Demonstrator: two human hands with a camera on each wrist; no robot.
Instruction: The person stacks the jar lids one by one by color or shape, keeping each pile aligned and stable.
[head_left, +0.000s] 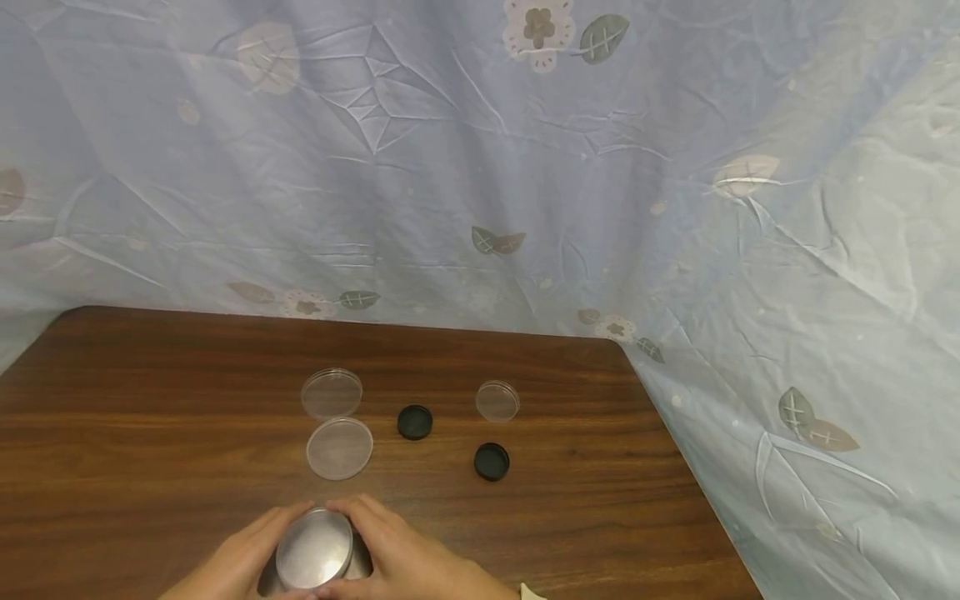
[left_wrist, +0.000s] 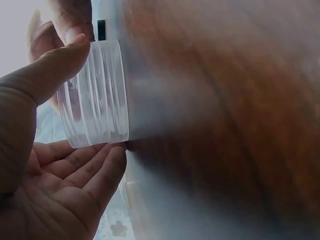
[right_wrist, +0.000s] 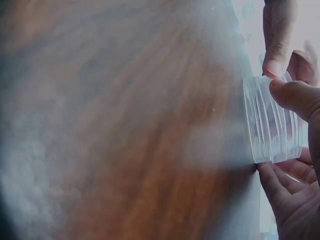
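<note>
A short stack of clear round plastic dishes (head_left: 315,548), like petri dishes, stands on the table at the bottom of the head view. There its top looks silvery; from the side, in the left wrist view, the clear stack (left_wrist: 102,95) shows ridged walls. My left hand (head_left: 243,554) grips it from the left, thumb on the near side and fingers round the far side. Mirroring it, my right hand (head_left: 405,554) holds the right side. Both thumb tips nearly meet at the near side, as the right wrist view also shows around the stack (right_wrist: 270,120).
On the brown wooden table (head_left: 187,392), two larger clear dishes (head_left: 340,448) lie beyond the hands. Further right are two small black round lids or dishes (head_left: 492,461) and a smaller clear dish (head_left: 497,402). A patterned cloth (head_left: 420,192) hangs along the back and right edges.
</note>
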